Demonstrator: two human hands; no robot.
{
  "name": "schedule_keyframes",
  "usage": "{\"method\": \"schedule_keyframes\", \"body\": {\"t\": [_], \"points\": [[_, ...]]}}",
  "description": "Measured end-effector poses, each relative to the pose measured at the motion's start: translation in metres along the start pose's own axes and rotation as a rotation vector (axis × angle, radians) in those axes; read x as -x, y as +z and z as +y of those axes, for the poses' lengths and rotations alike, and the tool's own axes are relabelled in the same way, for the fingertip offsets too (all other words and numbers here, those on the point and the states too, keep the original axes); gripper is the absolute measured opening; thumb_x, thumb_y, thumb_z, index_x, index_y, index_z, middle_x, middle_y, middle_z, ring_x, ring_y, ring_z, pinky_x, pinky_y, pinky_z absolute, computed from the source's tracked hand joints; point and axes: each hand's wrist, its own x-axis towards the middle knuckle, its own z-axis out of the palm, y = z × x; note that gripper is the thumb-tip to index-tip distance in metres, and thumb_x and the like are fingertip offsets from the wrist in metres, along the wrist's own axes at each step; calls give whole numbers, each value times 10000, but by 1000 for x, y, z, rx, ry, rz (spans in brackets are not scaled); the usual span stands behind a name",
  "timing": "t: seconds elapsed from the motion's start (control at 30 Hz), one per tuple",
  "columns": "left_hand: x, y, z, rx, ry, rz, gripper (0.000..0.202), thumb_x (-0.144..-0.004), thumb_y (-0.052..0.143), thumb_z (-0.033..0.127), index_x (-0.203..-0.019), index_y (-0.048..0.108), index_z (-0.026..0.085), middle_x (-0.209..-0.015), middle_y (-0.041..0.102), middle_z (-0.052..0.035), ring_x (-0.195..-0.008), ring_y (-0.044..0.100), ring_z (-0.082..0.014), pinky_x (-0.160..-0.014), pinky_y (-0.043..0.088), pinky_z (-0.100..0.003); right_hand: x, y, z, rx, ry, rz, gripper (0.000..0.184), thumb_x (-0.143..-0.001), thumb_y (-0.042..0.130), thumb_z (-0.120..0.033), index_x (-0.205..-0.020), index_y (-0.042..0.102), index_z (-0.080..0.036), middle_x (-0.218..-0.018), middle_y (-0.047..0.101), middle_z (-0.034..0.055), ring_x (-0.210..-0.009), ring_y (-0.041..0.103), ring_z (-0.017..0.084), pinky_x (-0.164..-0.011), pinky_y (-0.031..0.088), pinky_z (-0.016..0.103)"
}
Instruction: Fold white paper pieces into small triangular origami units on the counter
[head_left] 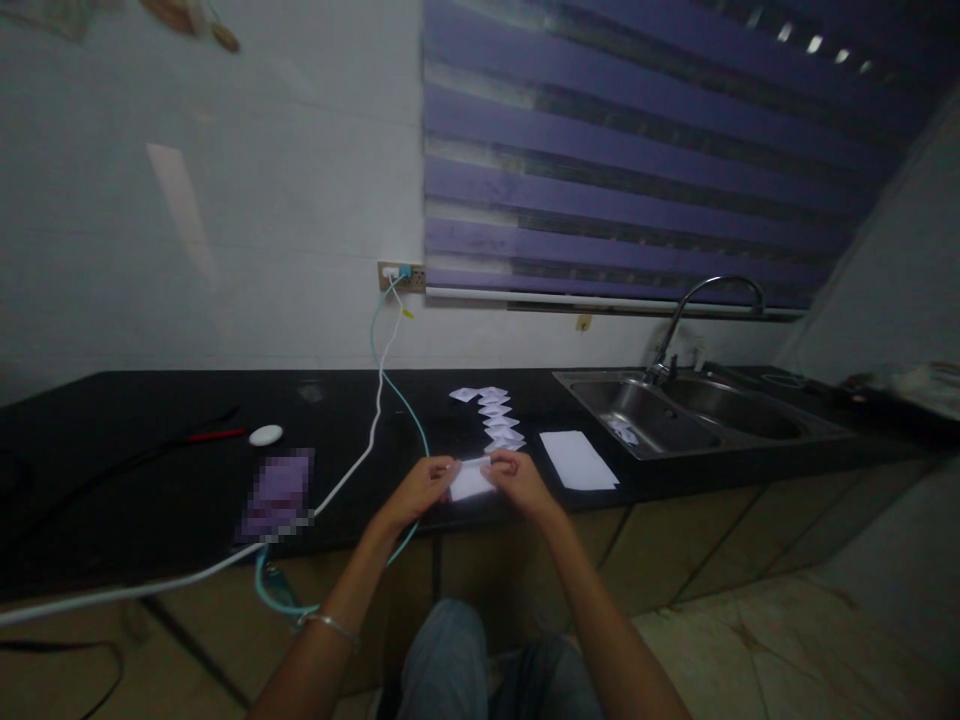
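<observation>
You hold a small white paper [469,482] at the near edge of the worktop [150,420], your left hand [420,490] and right hand [517,480] each with fingers closed on one end. It looks mid-fold (the crease is too blurred to read). Folded pieces [499,420] lie just behind, with a flat sheet [577,460] near the sink [675,410]. A clean crease calls for aligned edges and firm pressure

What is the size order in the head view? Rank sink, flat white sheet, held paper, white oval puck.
1. sink
2. flat white sheet
3. held paper and white oval puck: look alike, and the paper is partly hidden, so unranked.
</observation>
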Motion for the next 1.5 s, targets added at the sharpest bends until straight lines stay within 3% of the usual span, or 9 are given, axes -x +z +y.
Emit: {"method": "schedule_keyframes", "body": {"t": [0.27, 0.43, 0.93, 1.13, 1.33, 1.5], "points": [[1, -9, 2, 242, -16, -41, 306, -782, 588, 379, -627, 606, 116, -548, 575, -14, -469, 456, -85, -466, 294, -198, -2, -3, 5, -108, 56, 73, 383, -671, 715, -376, -939, 617, -120, -572, 547, -29, -496, 458, 96, -488, 326, 212], [-2, -9, -5, 310, -31, 4, 217, -736, 620, 332, -752, 643, 116, -576, 606, -11, -447, 448, -81, -453, 280, -199, -3, -4, 9, -134, 62, 46, 374, -661, 727, -358, -932, 620, -123, -589, 562, -28, -485, 459, 83, -467, 319, 199], [3, -7, 9, 247, -45, -30, 220, -723, 597, 323, -645, 602, 118, -545, 582, -11, -456, 434, -89, -466, 293, -207, -4, -2, 4, -217, 185, 60, 445, -591, 776, -362, -945, 621, -141, -719, 628, 19, -557, 553, 121, -504, 435, 234], [0, -8, 3, 257, -54, -33, 222, -721, 597, 324, -639, 599, 118, -524, 568, -2, -442, 433, -85, -451, 285, -201, -2, -2, 1, -199, 203, 28, 453, -599, 775, -384, -958, 626, -151, -770, 632, 27, -643, 582, 146, -539, 484, 254], [0, -8, -1, 283, -31, -60, 248, -741, 584, 341, -640, 599, 115, -526, 571, -5, -446, 445, -85, -456, 290, -201, -2, -2, -4, -127, 189, -39, 388, -639, 750, -410, -899, 647, -141, -659, 584, -8, -545, 528, 102, -497, 450, 220], [-3, -8, -3, 254, -70, -38, 363, -780, 553, 455, -628, 560, 126, -513, 586, -20, -423, 458, -91, -430, 267, -203, -4, -1, 1, -106, 164, -42, 358, -649, 742, -418, -866, 651, -147, -606, 544, -29, -492, 494, 90, -462, 424, 211]]}}
